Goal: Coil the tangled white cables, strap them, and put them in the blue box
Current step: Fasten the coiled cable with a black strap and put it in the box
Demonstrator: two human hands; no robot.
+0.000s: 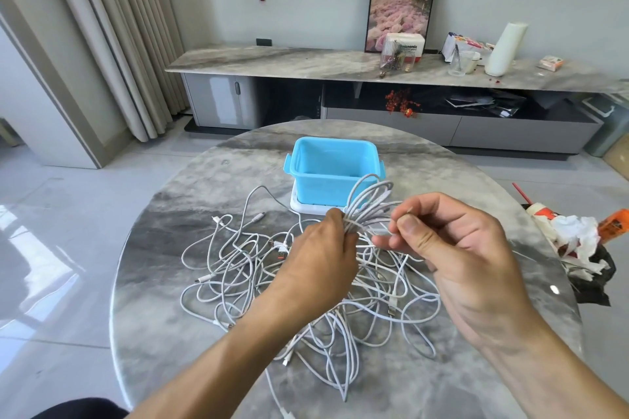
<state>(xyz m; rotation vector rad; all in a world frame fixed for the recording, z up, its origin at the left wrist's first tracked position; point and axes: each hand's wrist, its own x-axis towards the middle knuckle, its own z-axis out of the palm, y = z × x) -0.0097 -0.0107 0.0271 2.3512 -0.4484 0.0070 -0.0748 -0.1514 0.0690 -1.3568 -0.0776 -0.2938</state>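
A heap of tangled white cables (238,269) spreads over the middle of the round marble table (163,333). My left hand (320,255) grips a coiled bundle of white cable (369,202) at its waist, above the heap. My right hand (452,248) is just right of the bundle, its thumb and fingers pinching a thin white cable end or strap that runs to it; which one I cannot tell. The open blue box (332,165) stands behind the hands on a white lid (301,206). Its inside looks empty.
A crumpled white and black bag with an orange tube (578,238) lies at the table's right edge. A long marble sideboard (272,59) with a paper roll, boxes and a framed picture runs along the far wall. Curtains hang at the left.
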